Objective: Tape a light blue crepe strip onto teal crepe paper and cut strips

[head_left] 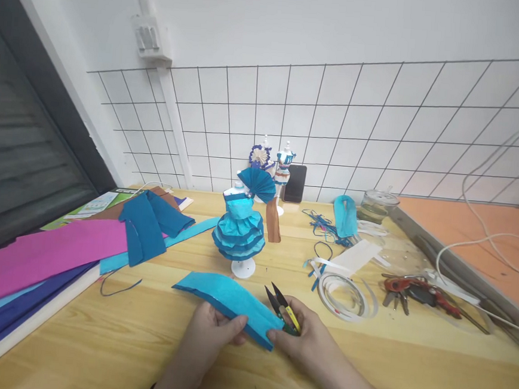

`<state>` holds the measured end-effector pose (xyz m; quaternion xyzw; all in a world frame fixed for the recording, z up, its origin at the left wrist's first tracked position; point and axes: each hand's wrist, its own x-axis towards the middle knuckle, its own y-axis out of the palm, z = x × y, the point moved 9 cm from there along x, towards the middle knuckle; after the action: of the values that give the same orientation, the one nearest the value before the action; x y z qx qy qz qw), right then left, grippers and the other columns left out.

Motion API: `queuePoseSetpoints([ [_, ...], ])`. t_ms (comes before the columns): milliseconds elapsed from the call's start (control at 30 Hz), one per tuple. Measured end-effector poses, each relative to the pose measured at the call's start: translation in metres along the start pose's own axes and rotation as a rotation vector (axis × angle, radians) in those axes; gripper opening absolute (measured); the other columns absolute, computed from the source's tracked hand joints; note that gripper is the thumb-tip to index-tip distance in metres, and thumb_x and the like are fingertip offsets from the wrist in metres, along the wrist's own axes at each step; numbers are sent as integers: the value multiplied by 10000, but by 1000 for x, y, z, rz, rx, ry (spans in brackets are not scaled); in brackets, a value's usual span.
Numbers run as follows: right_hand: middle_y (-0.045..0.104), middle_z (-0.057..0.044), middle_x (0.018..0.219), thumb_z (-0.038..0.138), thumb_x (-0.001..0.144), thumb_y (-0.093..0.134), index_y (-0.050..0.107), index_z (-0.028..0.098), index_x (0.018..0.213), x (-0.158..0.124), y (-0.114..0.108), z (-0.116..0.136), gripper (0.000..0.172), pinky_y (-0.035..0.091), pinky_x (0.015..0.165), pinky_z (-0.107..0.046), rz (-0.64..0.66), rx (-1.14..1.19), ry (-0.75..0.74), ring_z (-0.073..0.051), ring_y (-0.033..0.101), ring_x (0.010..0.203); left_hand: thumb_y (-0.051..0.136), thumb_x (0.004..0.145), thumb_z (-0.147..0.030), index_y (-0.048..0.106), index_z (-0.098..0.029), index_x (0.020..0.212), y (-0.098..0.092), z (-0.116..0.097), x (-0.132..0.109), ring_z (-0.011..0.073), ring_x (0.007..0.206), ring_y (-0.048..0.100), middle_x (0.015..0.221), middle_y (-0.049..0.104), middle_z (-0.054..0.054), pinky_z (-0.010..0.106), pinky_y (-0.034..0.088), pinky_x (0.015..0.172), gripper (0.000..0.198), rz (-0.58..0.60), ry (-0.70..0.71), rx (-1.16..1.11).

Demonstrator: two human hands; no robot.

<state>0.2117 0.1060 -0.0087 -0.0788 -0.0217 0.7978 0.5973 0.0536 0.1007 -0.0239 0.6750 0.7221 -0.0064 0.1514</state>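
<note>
A folded turquoise paper strip [233, 299] with a darker blue edge is held above the wooden table. My left hand [215, 335] pinches its lower edge near the middle, thumb on top. My right hand [304, 336] grips black thread snips [286, 310] with a yellow mark, blades apart and pointing up and left; its thumb also touches the strip's right end. Just behind the strip stands a small white dress form wearing a tiered turquoise and blue paper dress [239, 226], with a pleated blue fan [260, 184] at its shoulder.
Pink, blue and white paper sheets [57, 247] lie at the left. Behind are small dress forms [284, 166] and a phone [295, 183]. At the right are tape rolls [341, 294], keys [417, 294], paper scraps, a glass pot [378, 207] and a white cable.
</note>
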Motion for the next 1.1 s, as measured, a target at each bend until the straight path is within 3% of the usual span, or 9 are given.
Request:
queuePoseSetpoints([
  [100, 680, -36, 906, 215, 674, 624, 567, 168, 994, 1, -1, -2, 328, 445, 809, -325, -9, 25, -2, -246, 599, 937, 820, 506, -307, 543, -148, 1153, 0, -5, -3, 174, 557, 621, 662, 690, 30, 237, 489, 466, 722, -28, 18, -31],
  [233, 668, -58, 992, 245, 684, 640, 563, 161, 1000, 1, -4, -3, 336, 425, 854, -335, -25, 25, -17, -246, 589, 958, 823, 505, -280, 597, -141, 1022, 9, -7, -5, 178, 616, 634, 688, 692, 40, 253, 513, 541, 581, 61, -21, -33],
  [333, 666, -69, 1007, 259, 699, 641, 562, 159, 1002, 0, -3, -1, 329, 424, 860, -340, -20, 45, -34, -245, 584, 967, 825, 502, -281, 583, -152, 1024, 12, -6, -5, 182, 643, 641, 703, 693, 35, 265, 522, 566, 590, 86, -41, -55],
  [467, 676, -48, 974, 331, 740, 618, 587, 176, 958, -1, -2, 6, 269, 421, 854, -316, -11, 46, -60, -230, 584, 949, 832, 474, -278, 557, -172, 1117, 6, -8, -5, 206, 665, 655, 724, 698, 36, 277, 524, 562, 707, 15, -37, -100],
  [567, 679, -24, 819, 403, 765, 594, 608, 182, 868, 0, -6, 8, 245, 439, 776, -295, -25, -26, -57, -214, 602, 828, 835, 465, -280, 544, -174, 1146, -2, -13, -6, 206, 669, 654, 743, 698, 37, 277, 523, 559, 748, -53, -20, -112],
  [700, 664, -32, 734, 491, 783, 557, 605, 173, 854, 0, -10, 9, 329, 436, 770, -307, -26, -34, -75, -218, 602, 800, 814, 527, -267, 564, -175, 1096, -9, -20, -5, 173, 673, 633, 748, 687, 22, 267, 519, 590, 627, -68, 26, -141],
  [867, 687, -71, 865, 522, 724, 616, 621, 168, 905, -3, -8, 8, 398, 442, 829, -350, -11, 70, -69, -266, 596, 933, 797, 566, -275, 634, -134, 756, -4, -17, -4, 166, 655, 627, 710, 694, 45, 268, 513, 620, 288, 12, 11, -116],
  [967, 690, -74, 916, 466, 680, 681, 590, 172, 1021, -4, -5, 8, 459, 434, 866, -370, -17, 92, -69, -279, 580, 991, 782, 592, -296, 654, -121, 736, 8, -12, -7, 155, 629, 620, 686, 700, 54, 252, 504, 611, 260, 105, -13, -26],
  [1100, 680, -73, 984, 359, 698, 685, 552, 169, 1082, -5, -1, 5, 448, 441, 863, -367, -27, 130, -66, -252, 606, 933, 768, 621, -293, 663, -113, 778, 19, -4, -10, 171, 692, 638, 758, 715, 79, 266, 510, 661, 261, 196, -75, -24],
])
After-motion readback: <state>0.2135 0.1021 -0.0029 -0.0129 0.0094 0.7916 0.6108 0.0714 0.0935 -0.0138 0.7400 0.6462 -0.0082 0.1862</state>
